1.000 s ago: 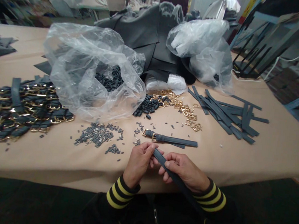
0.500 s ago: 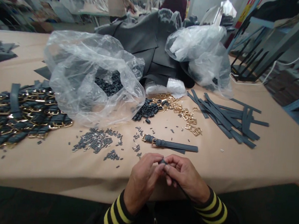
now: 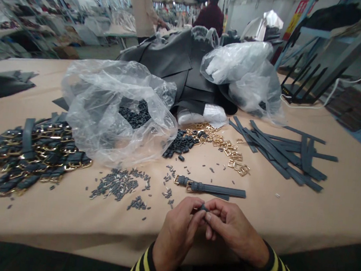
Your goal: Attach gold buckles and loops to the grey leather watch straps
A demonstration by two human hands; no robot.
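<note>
My left hand and my right hand meet at the table's front edge, fingertips pinching a small dark piece between them. Most of that piece is hidden by the fingers. Just beyond the hands lie dark straps with gold buckles, side by side. Small dark tubular bits are heaped left of them. Farther back are a pile of dark loops and loose gold buckles.
Clear plastic bags stand behind the loops, one holding more loops. Buckled straps are piled at left, plain dark strips at right. Dark sheets lie at the back, near a black router. Two people stand beyond the table.
The camera view has tilted up, so the table appears lower in the picture. Both hands remain together at the small dark piece, with little visible change in grip.
</note>
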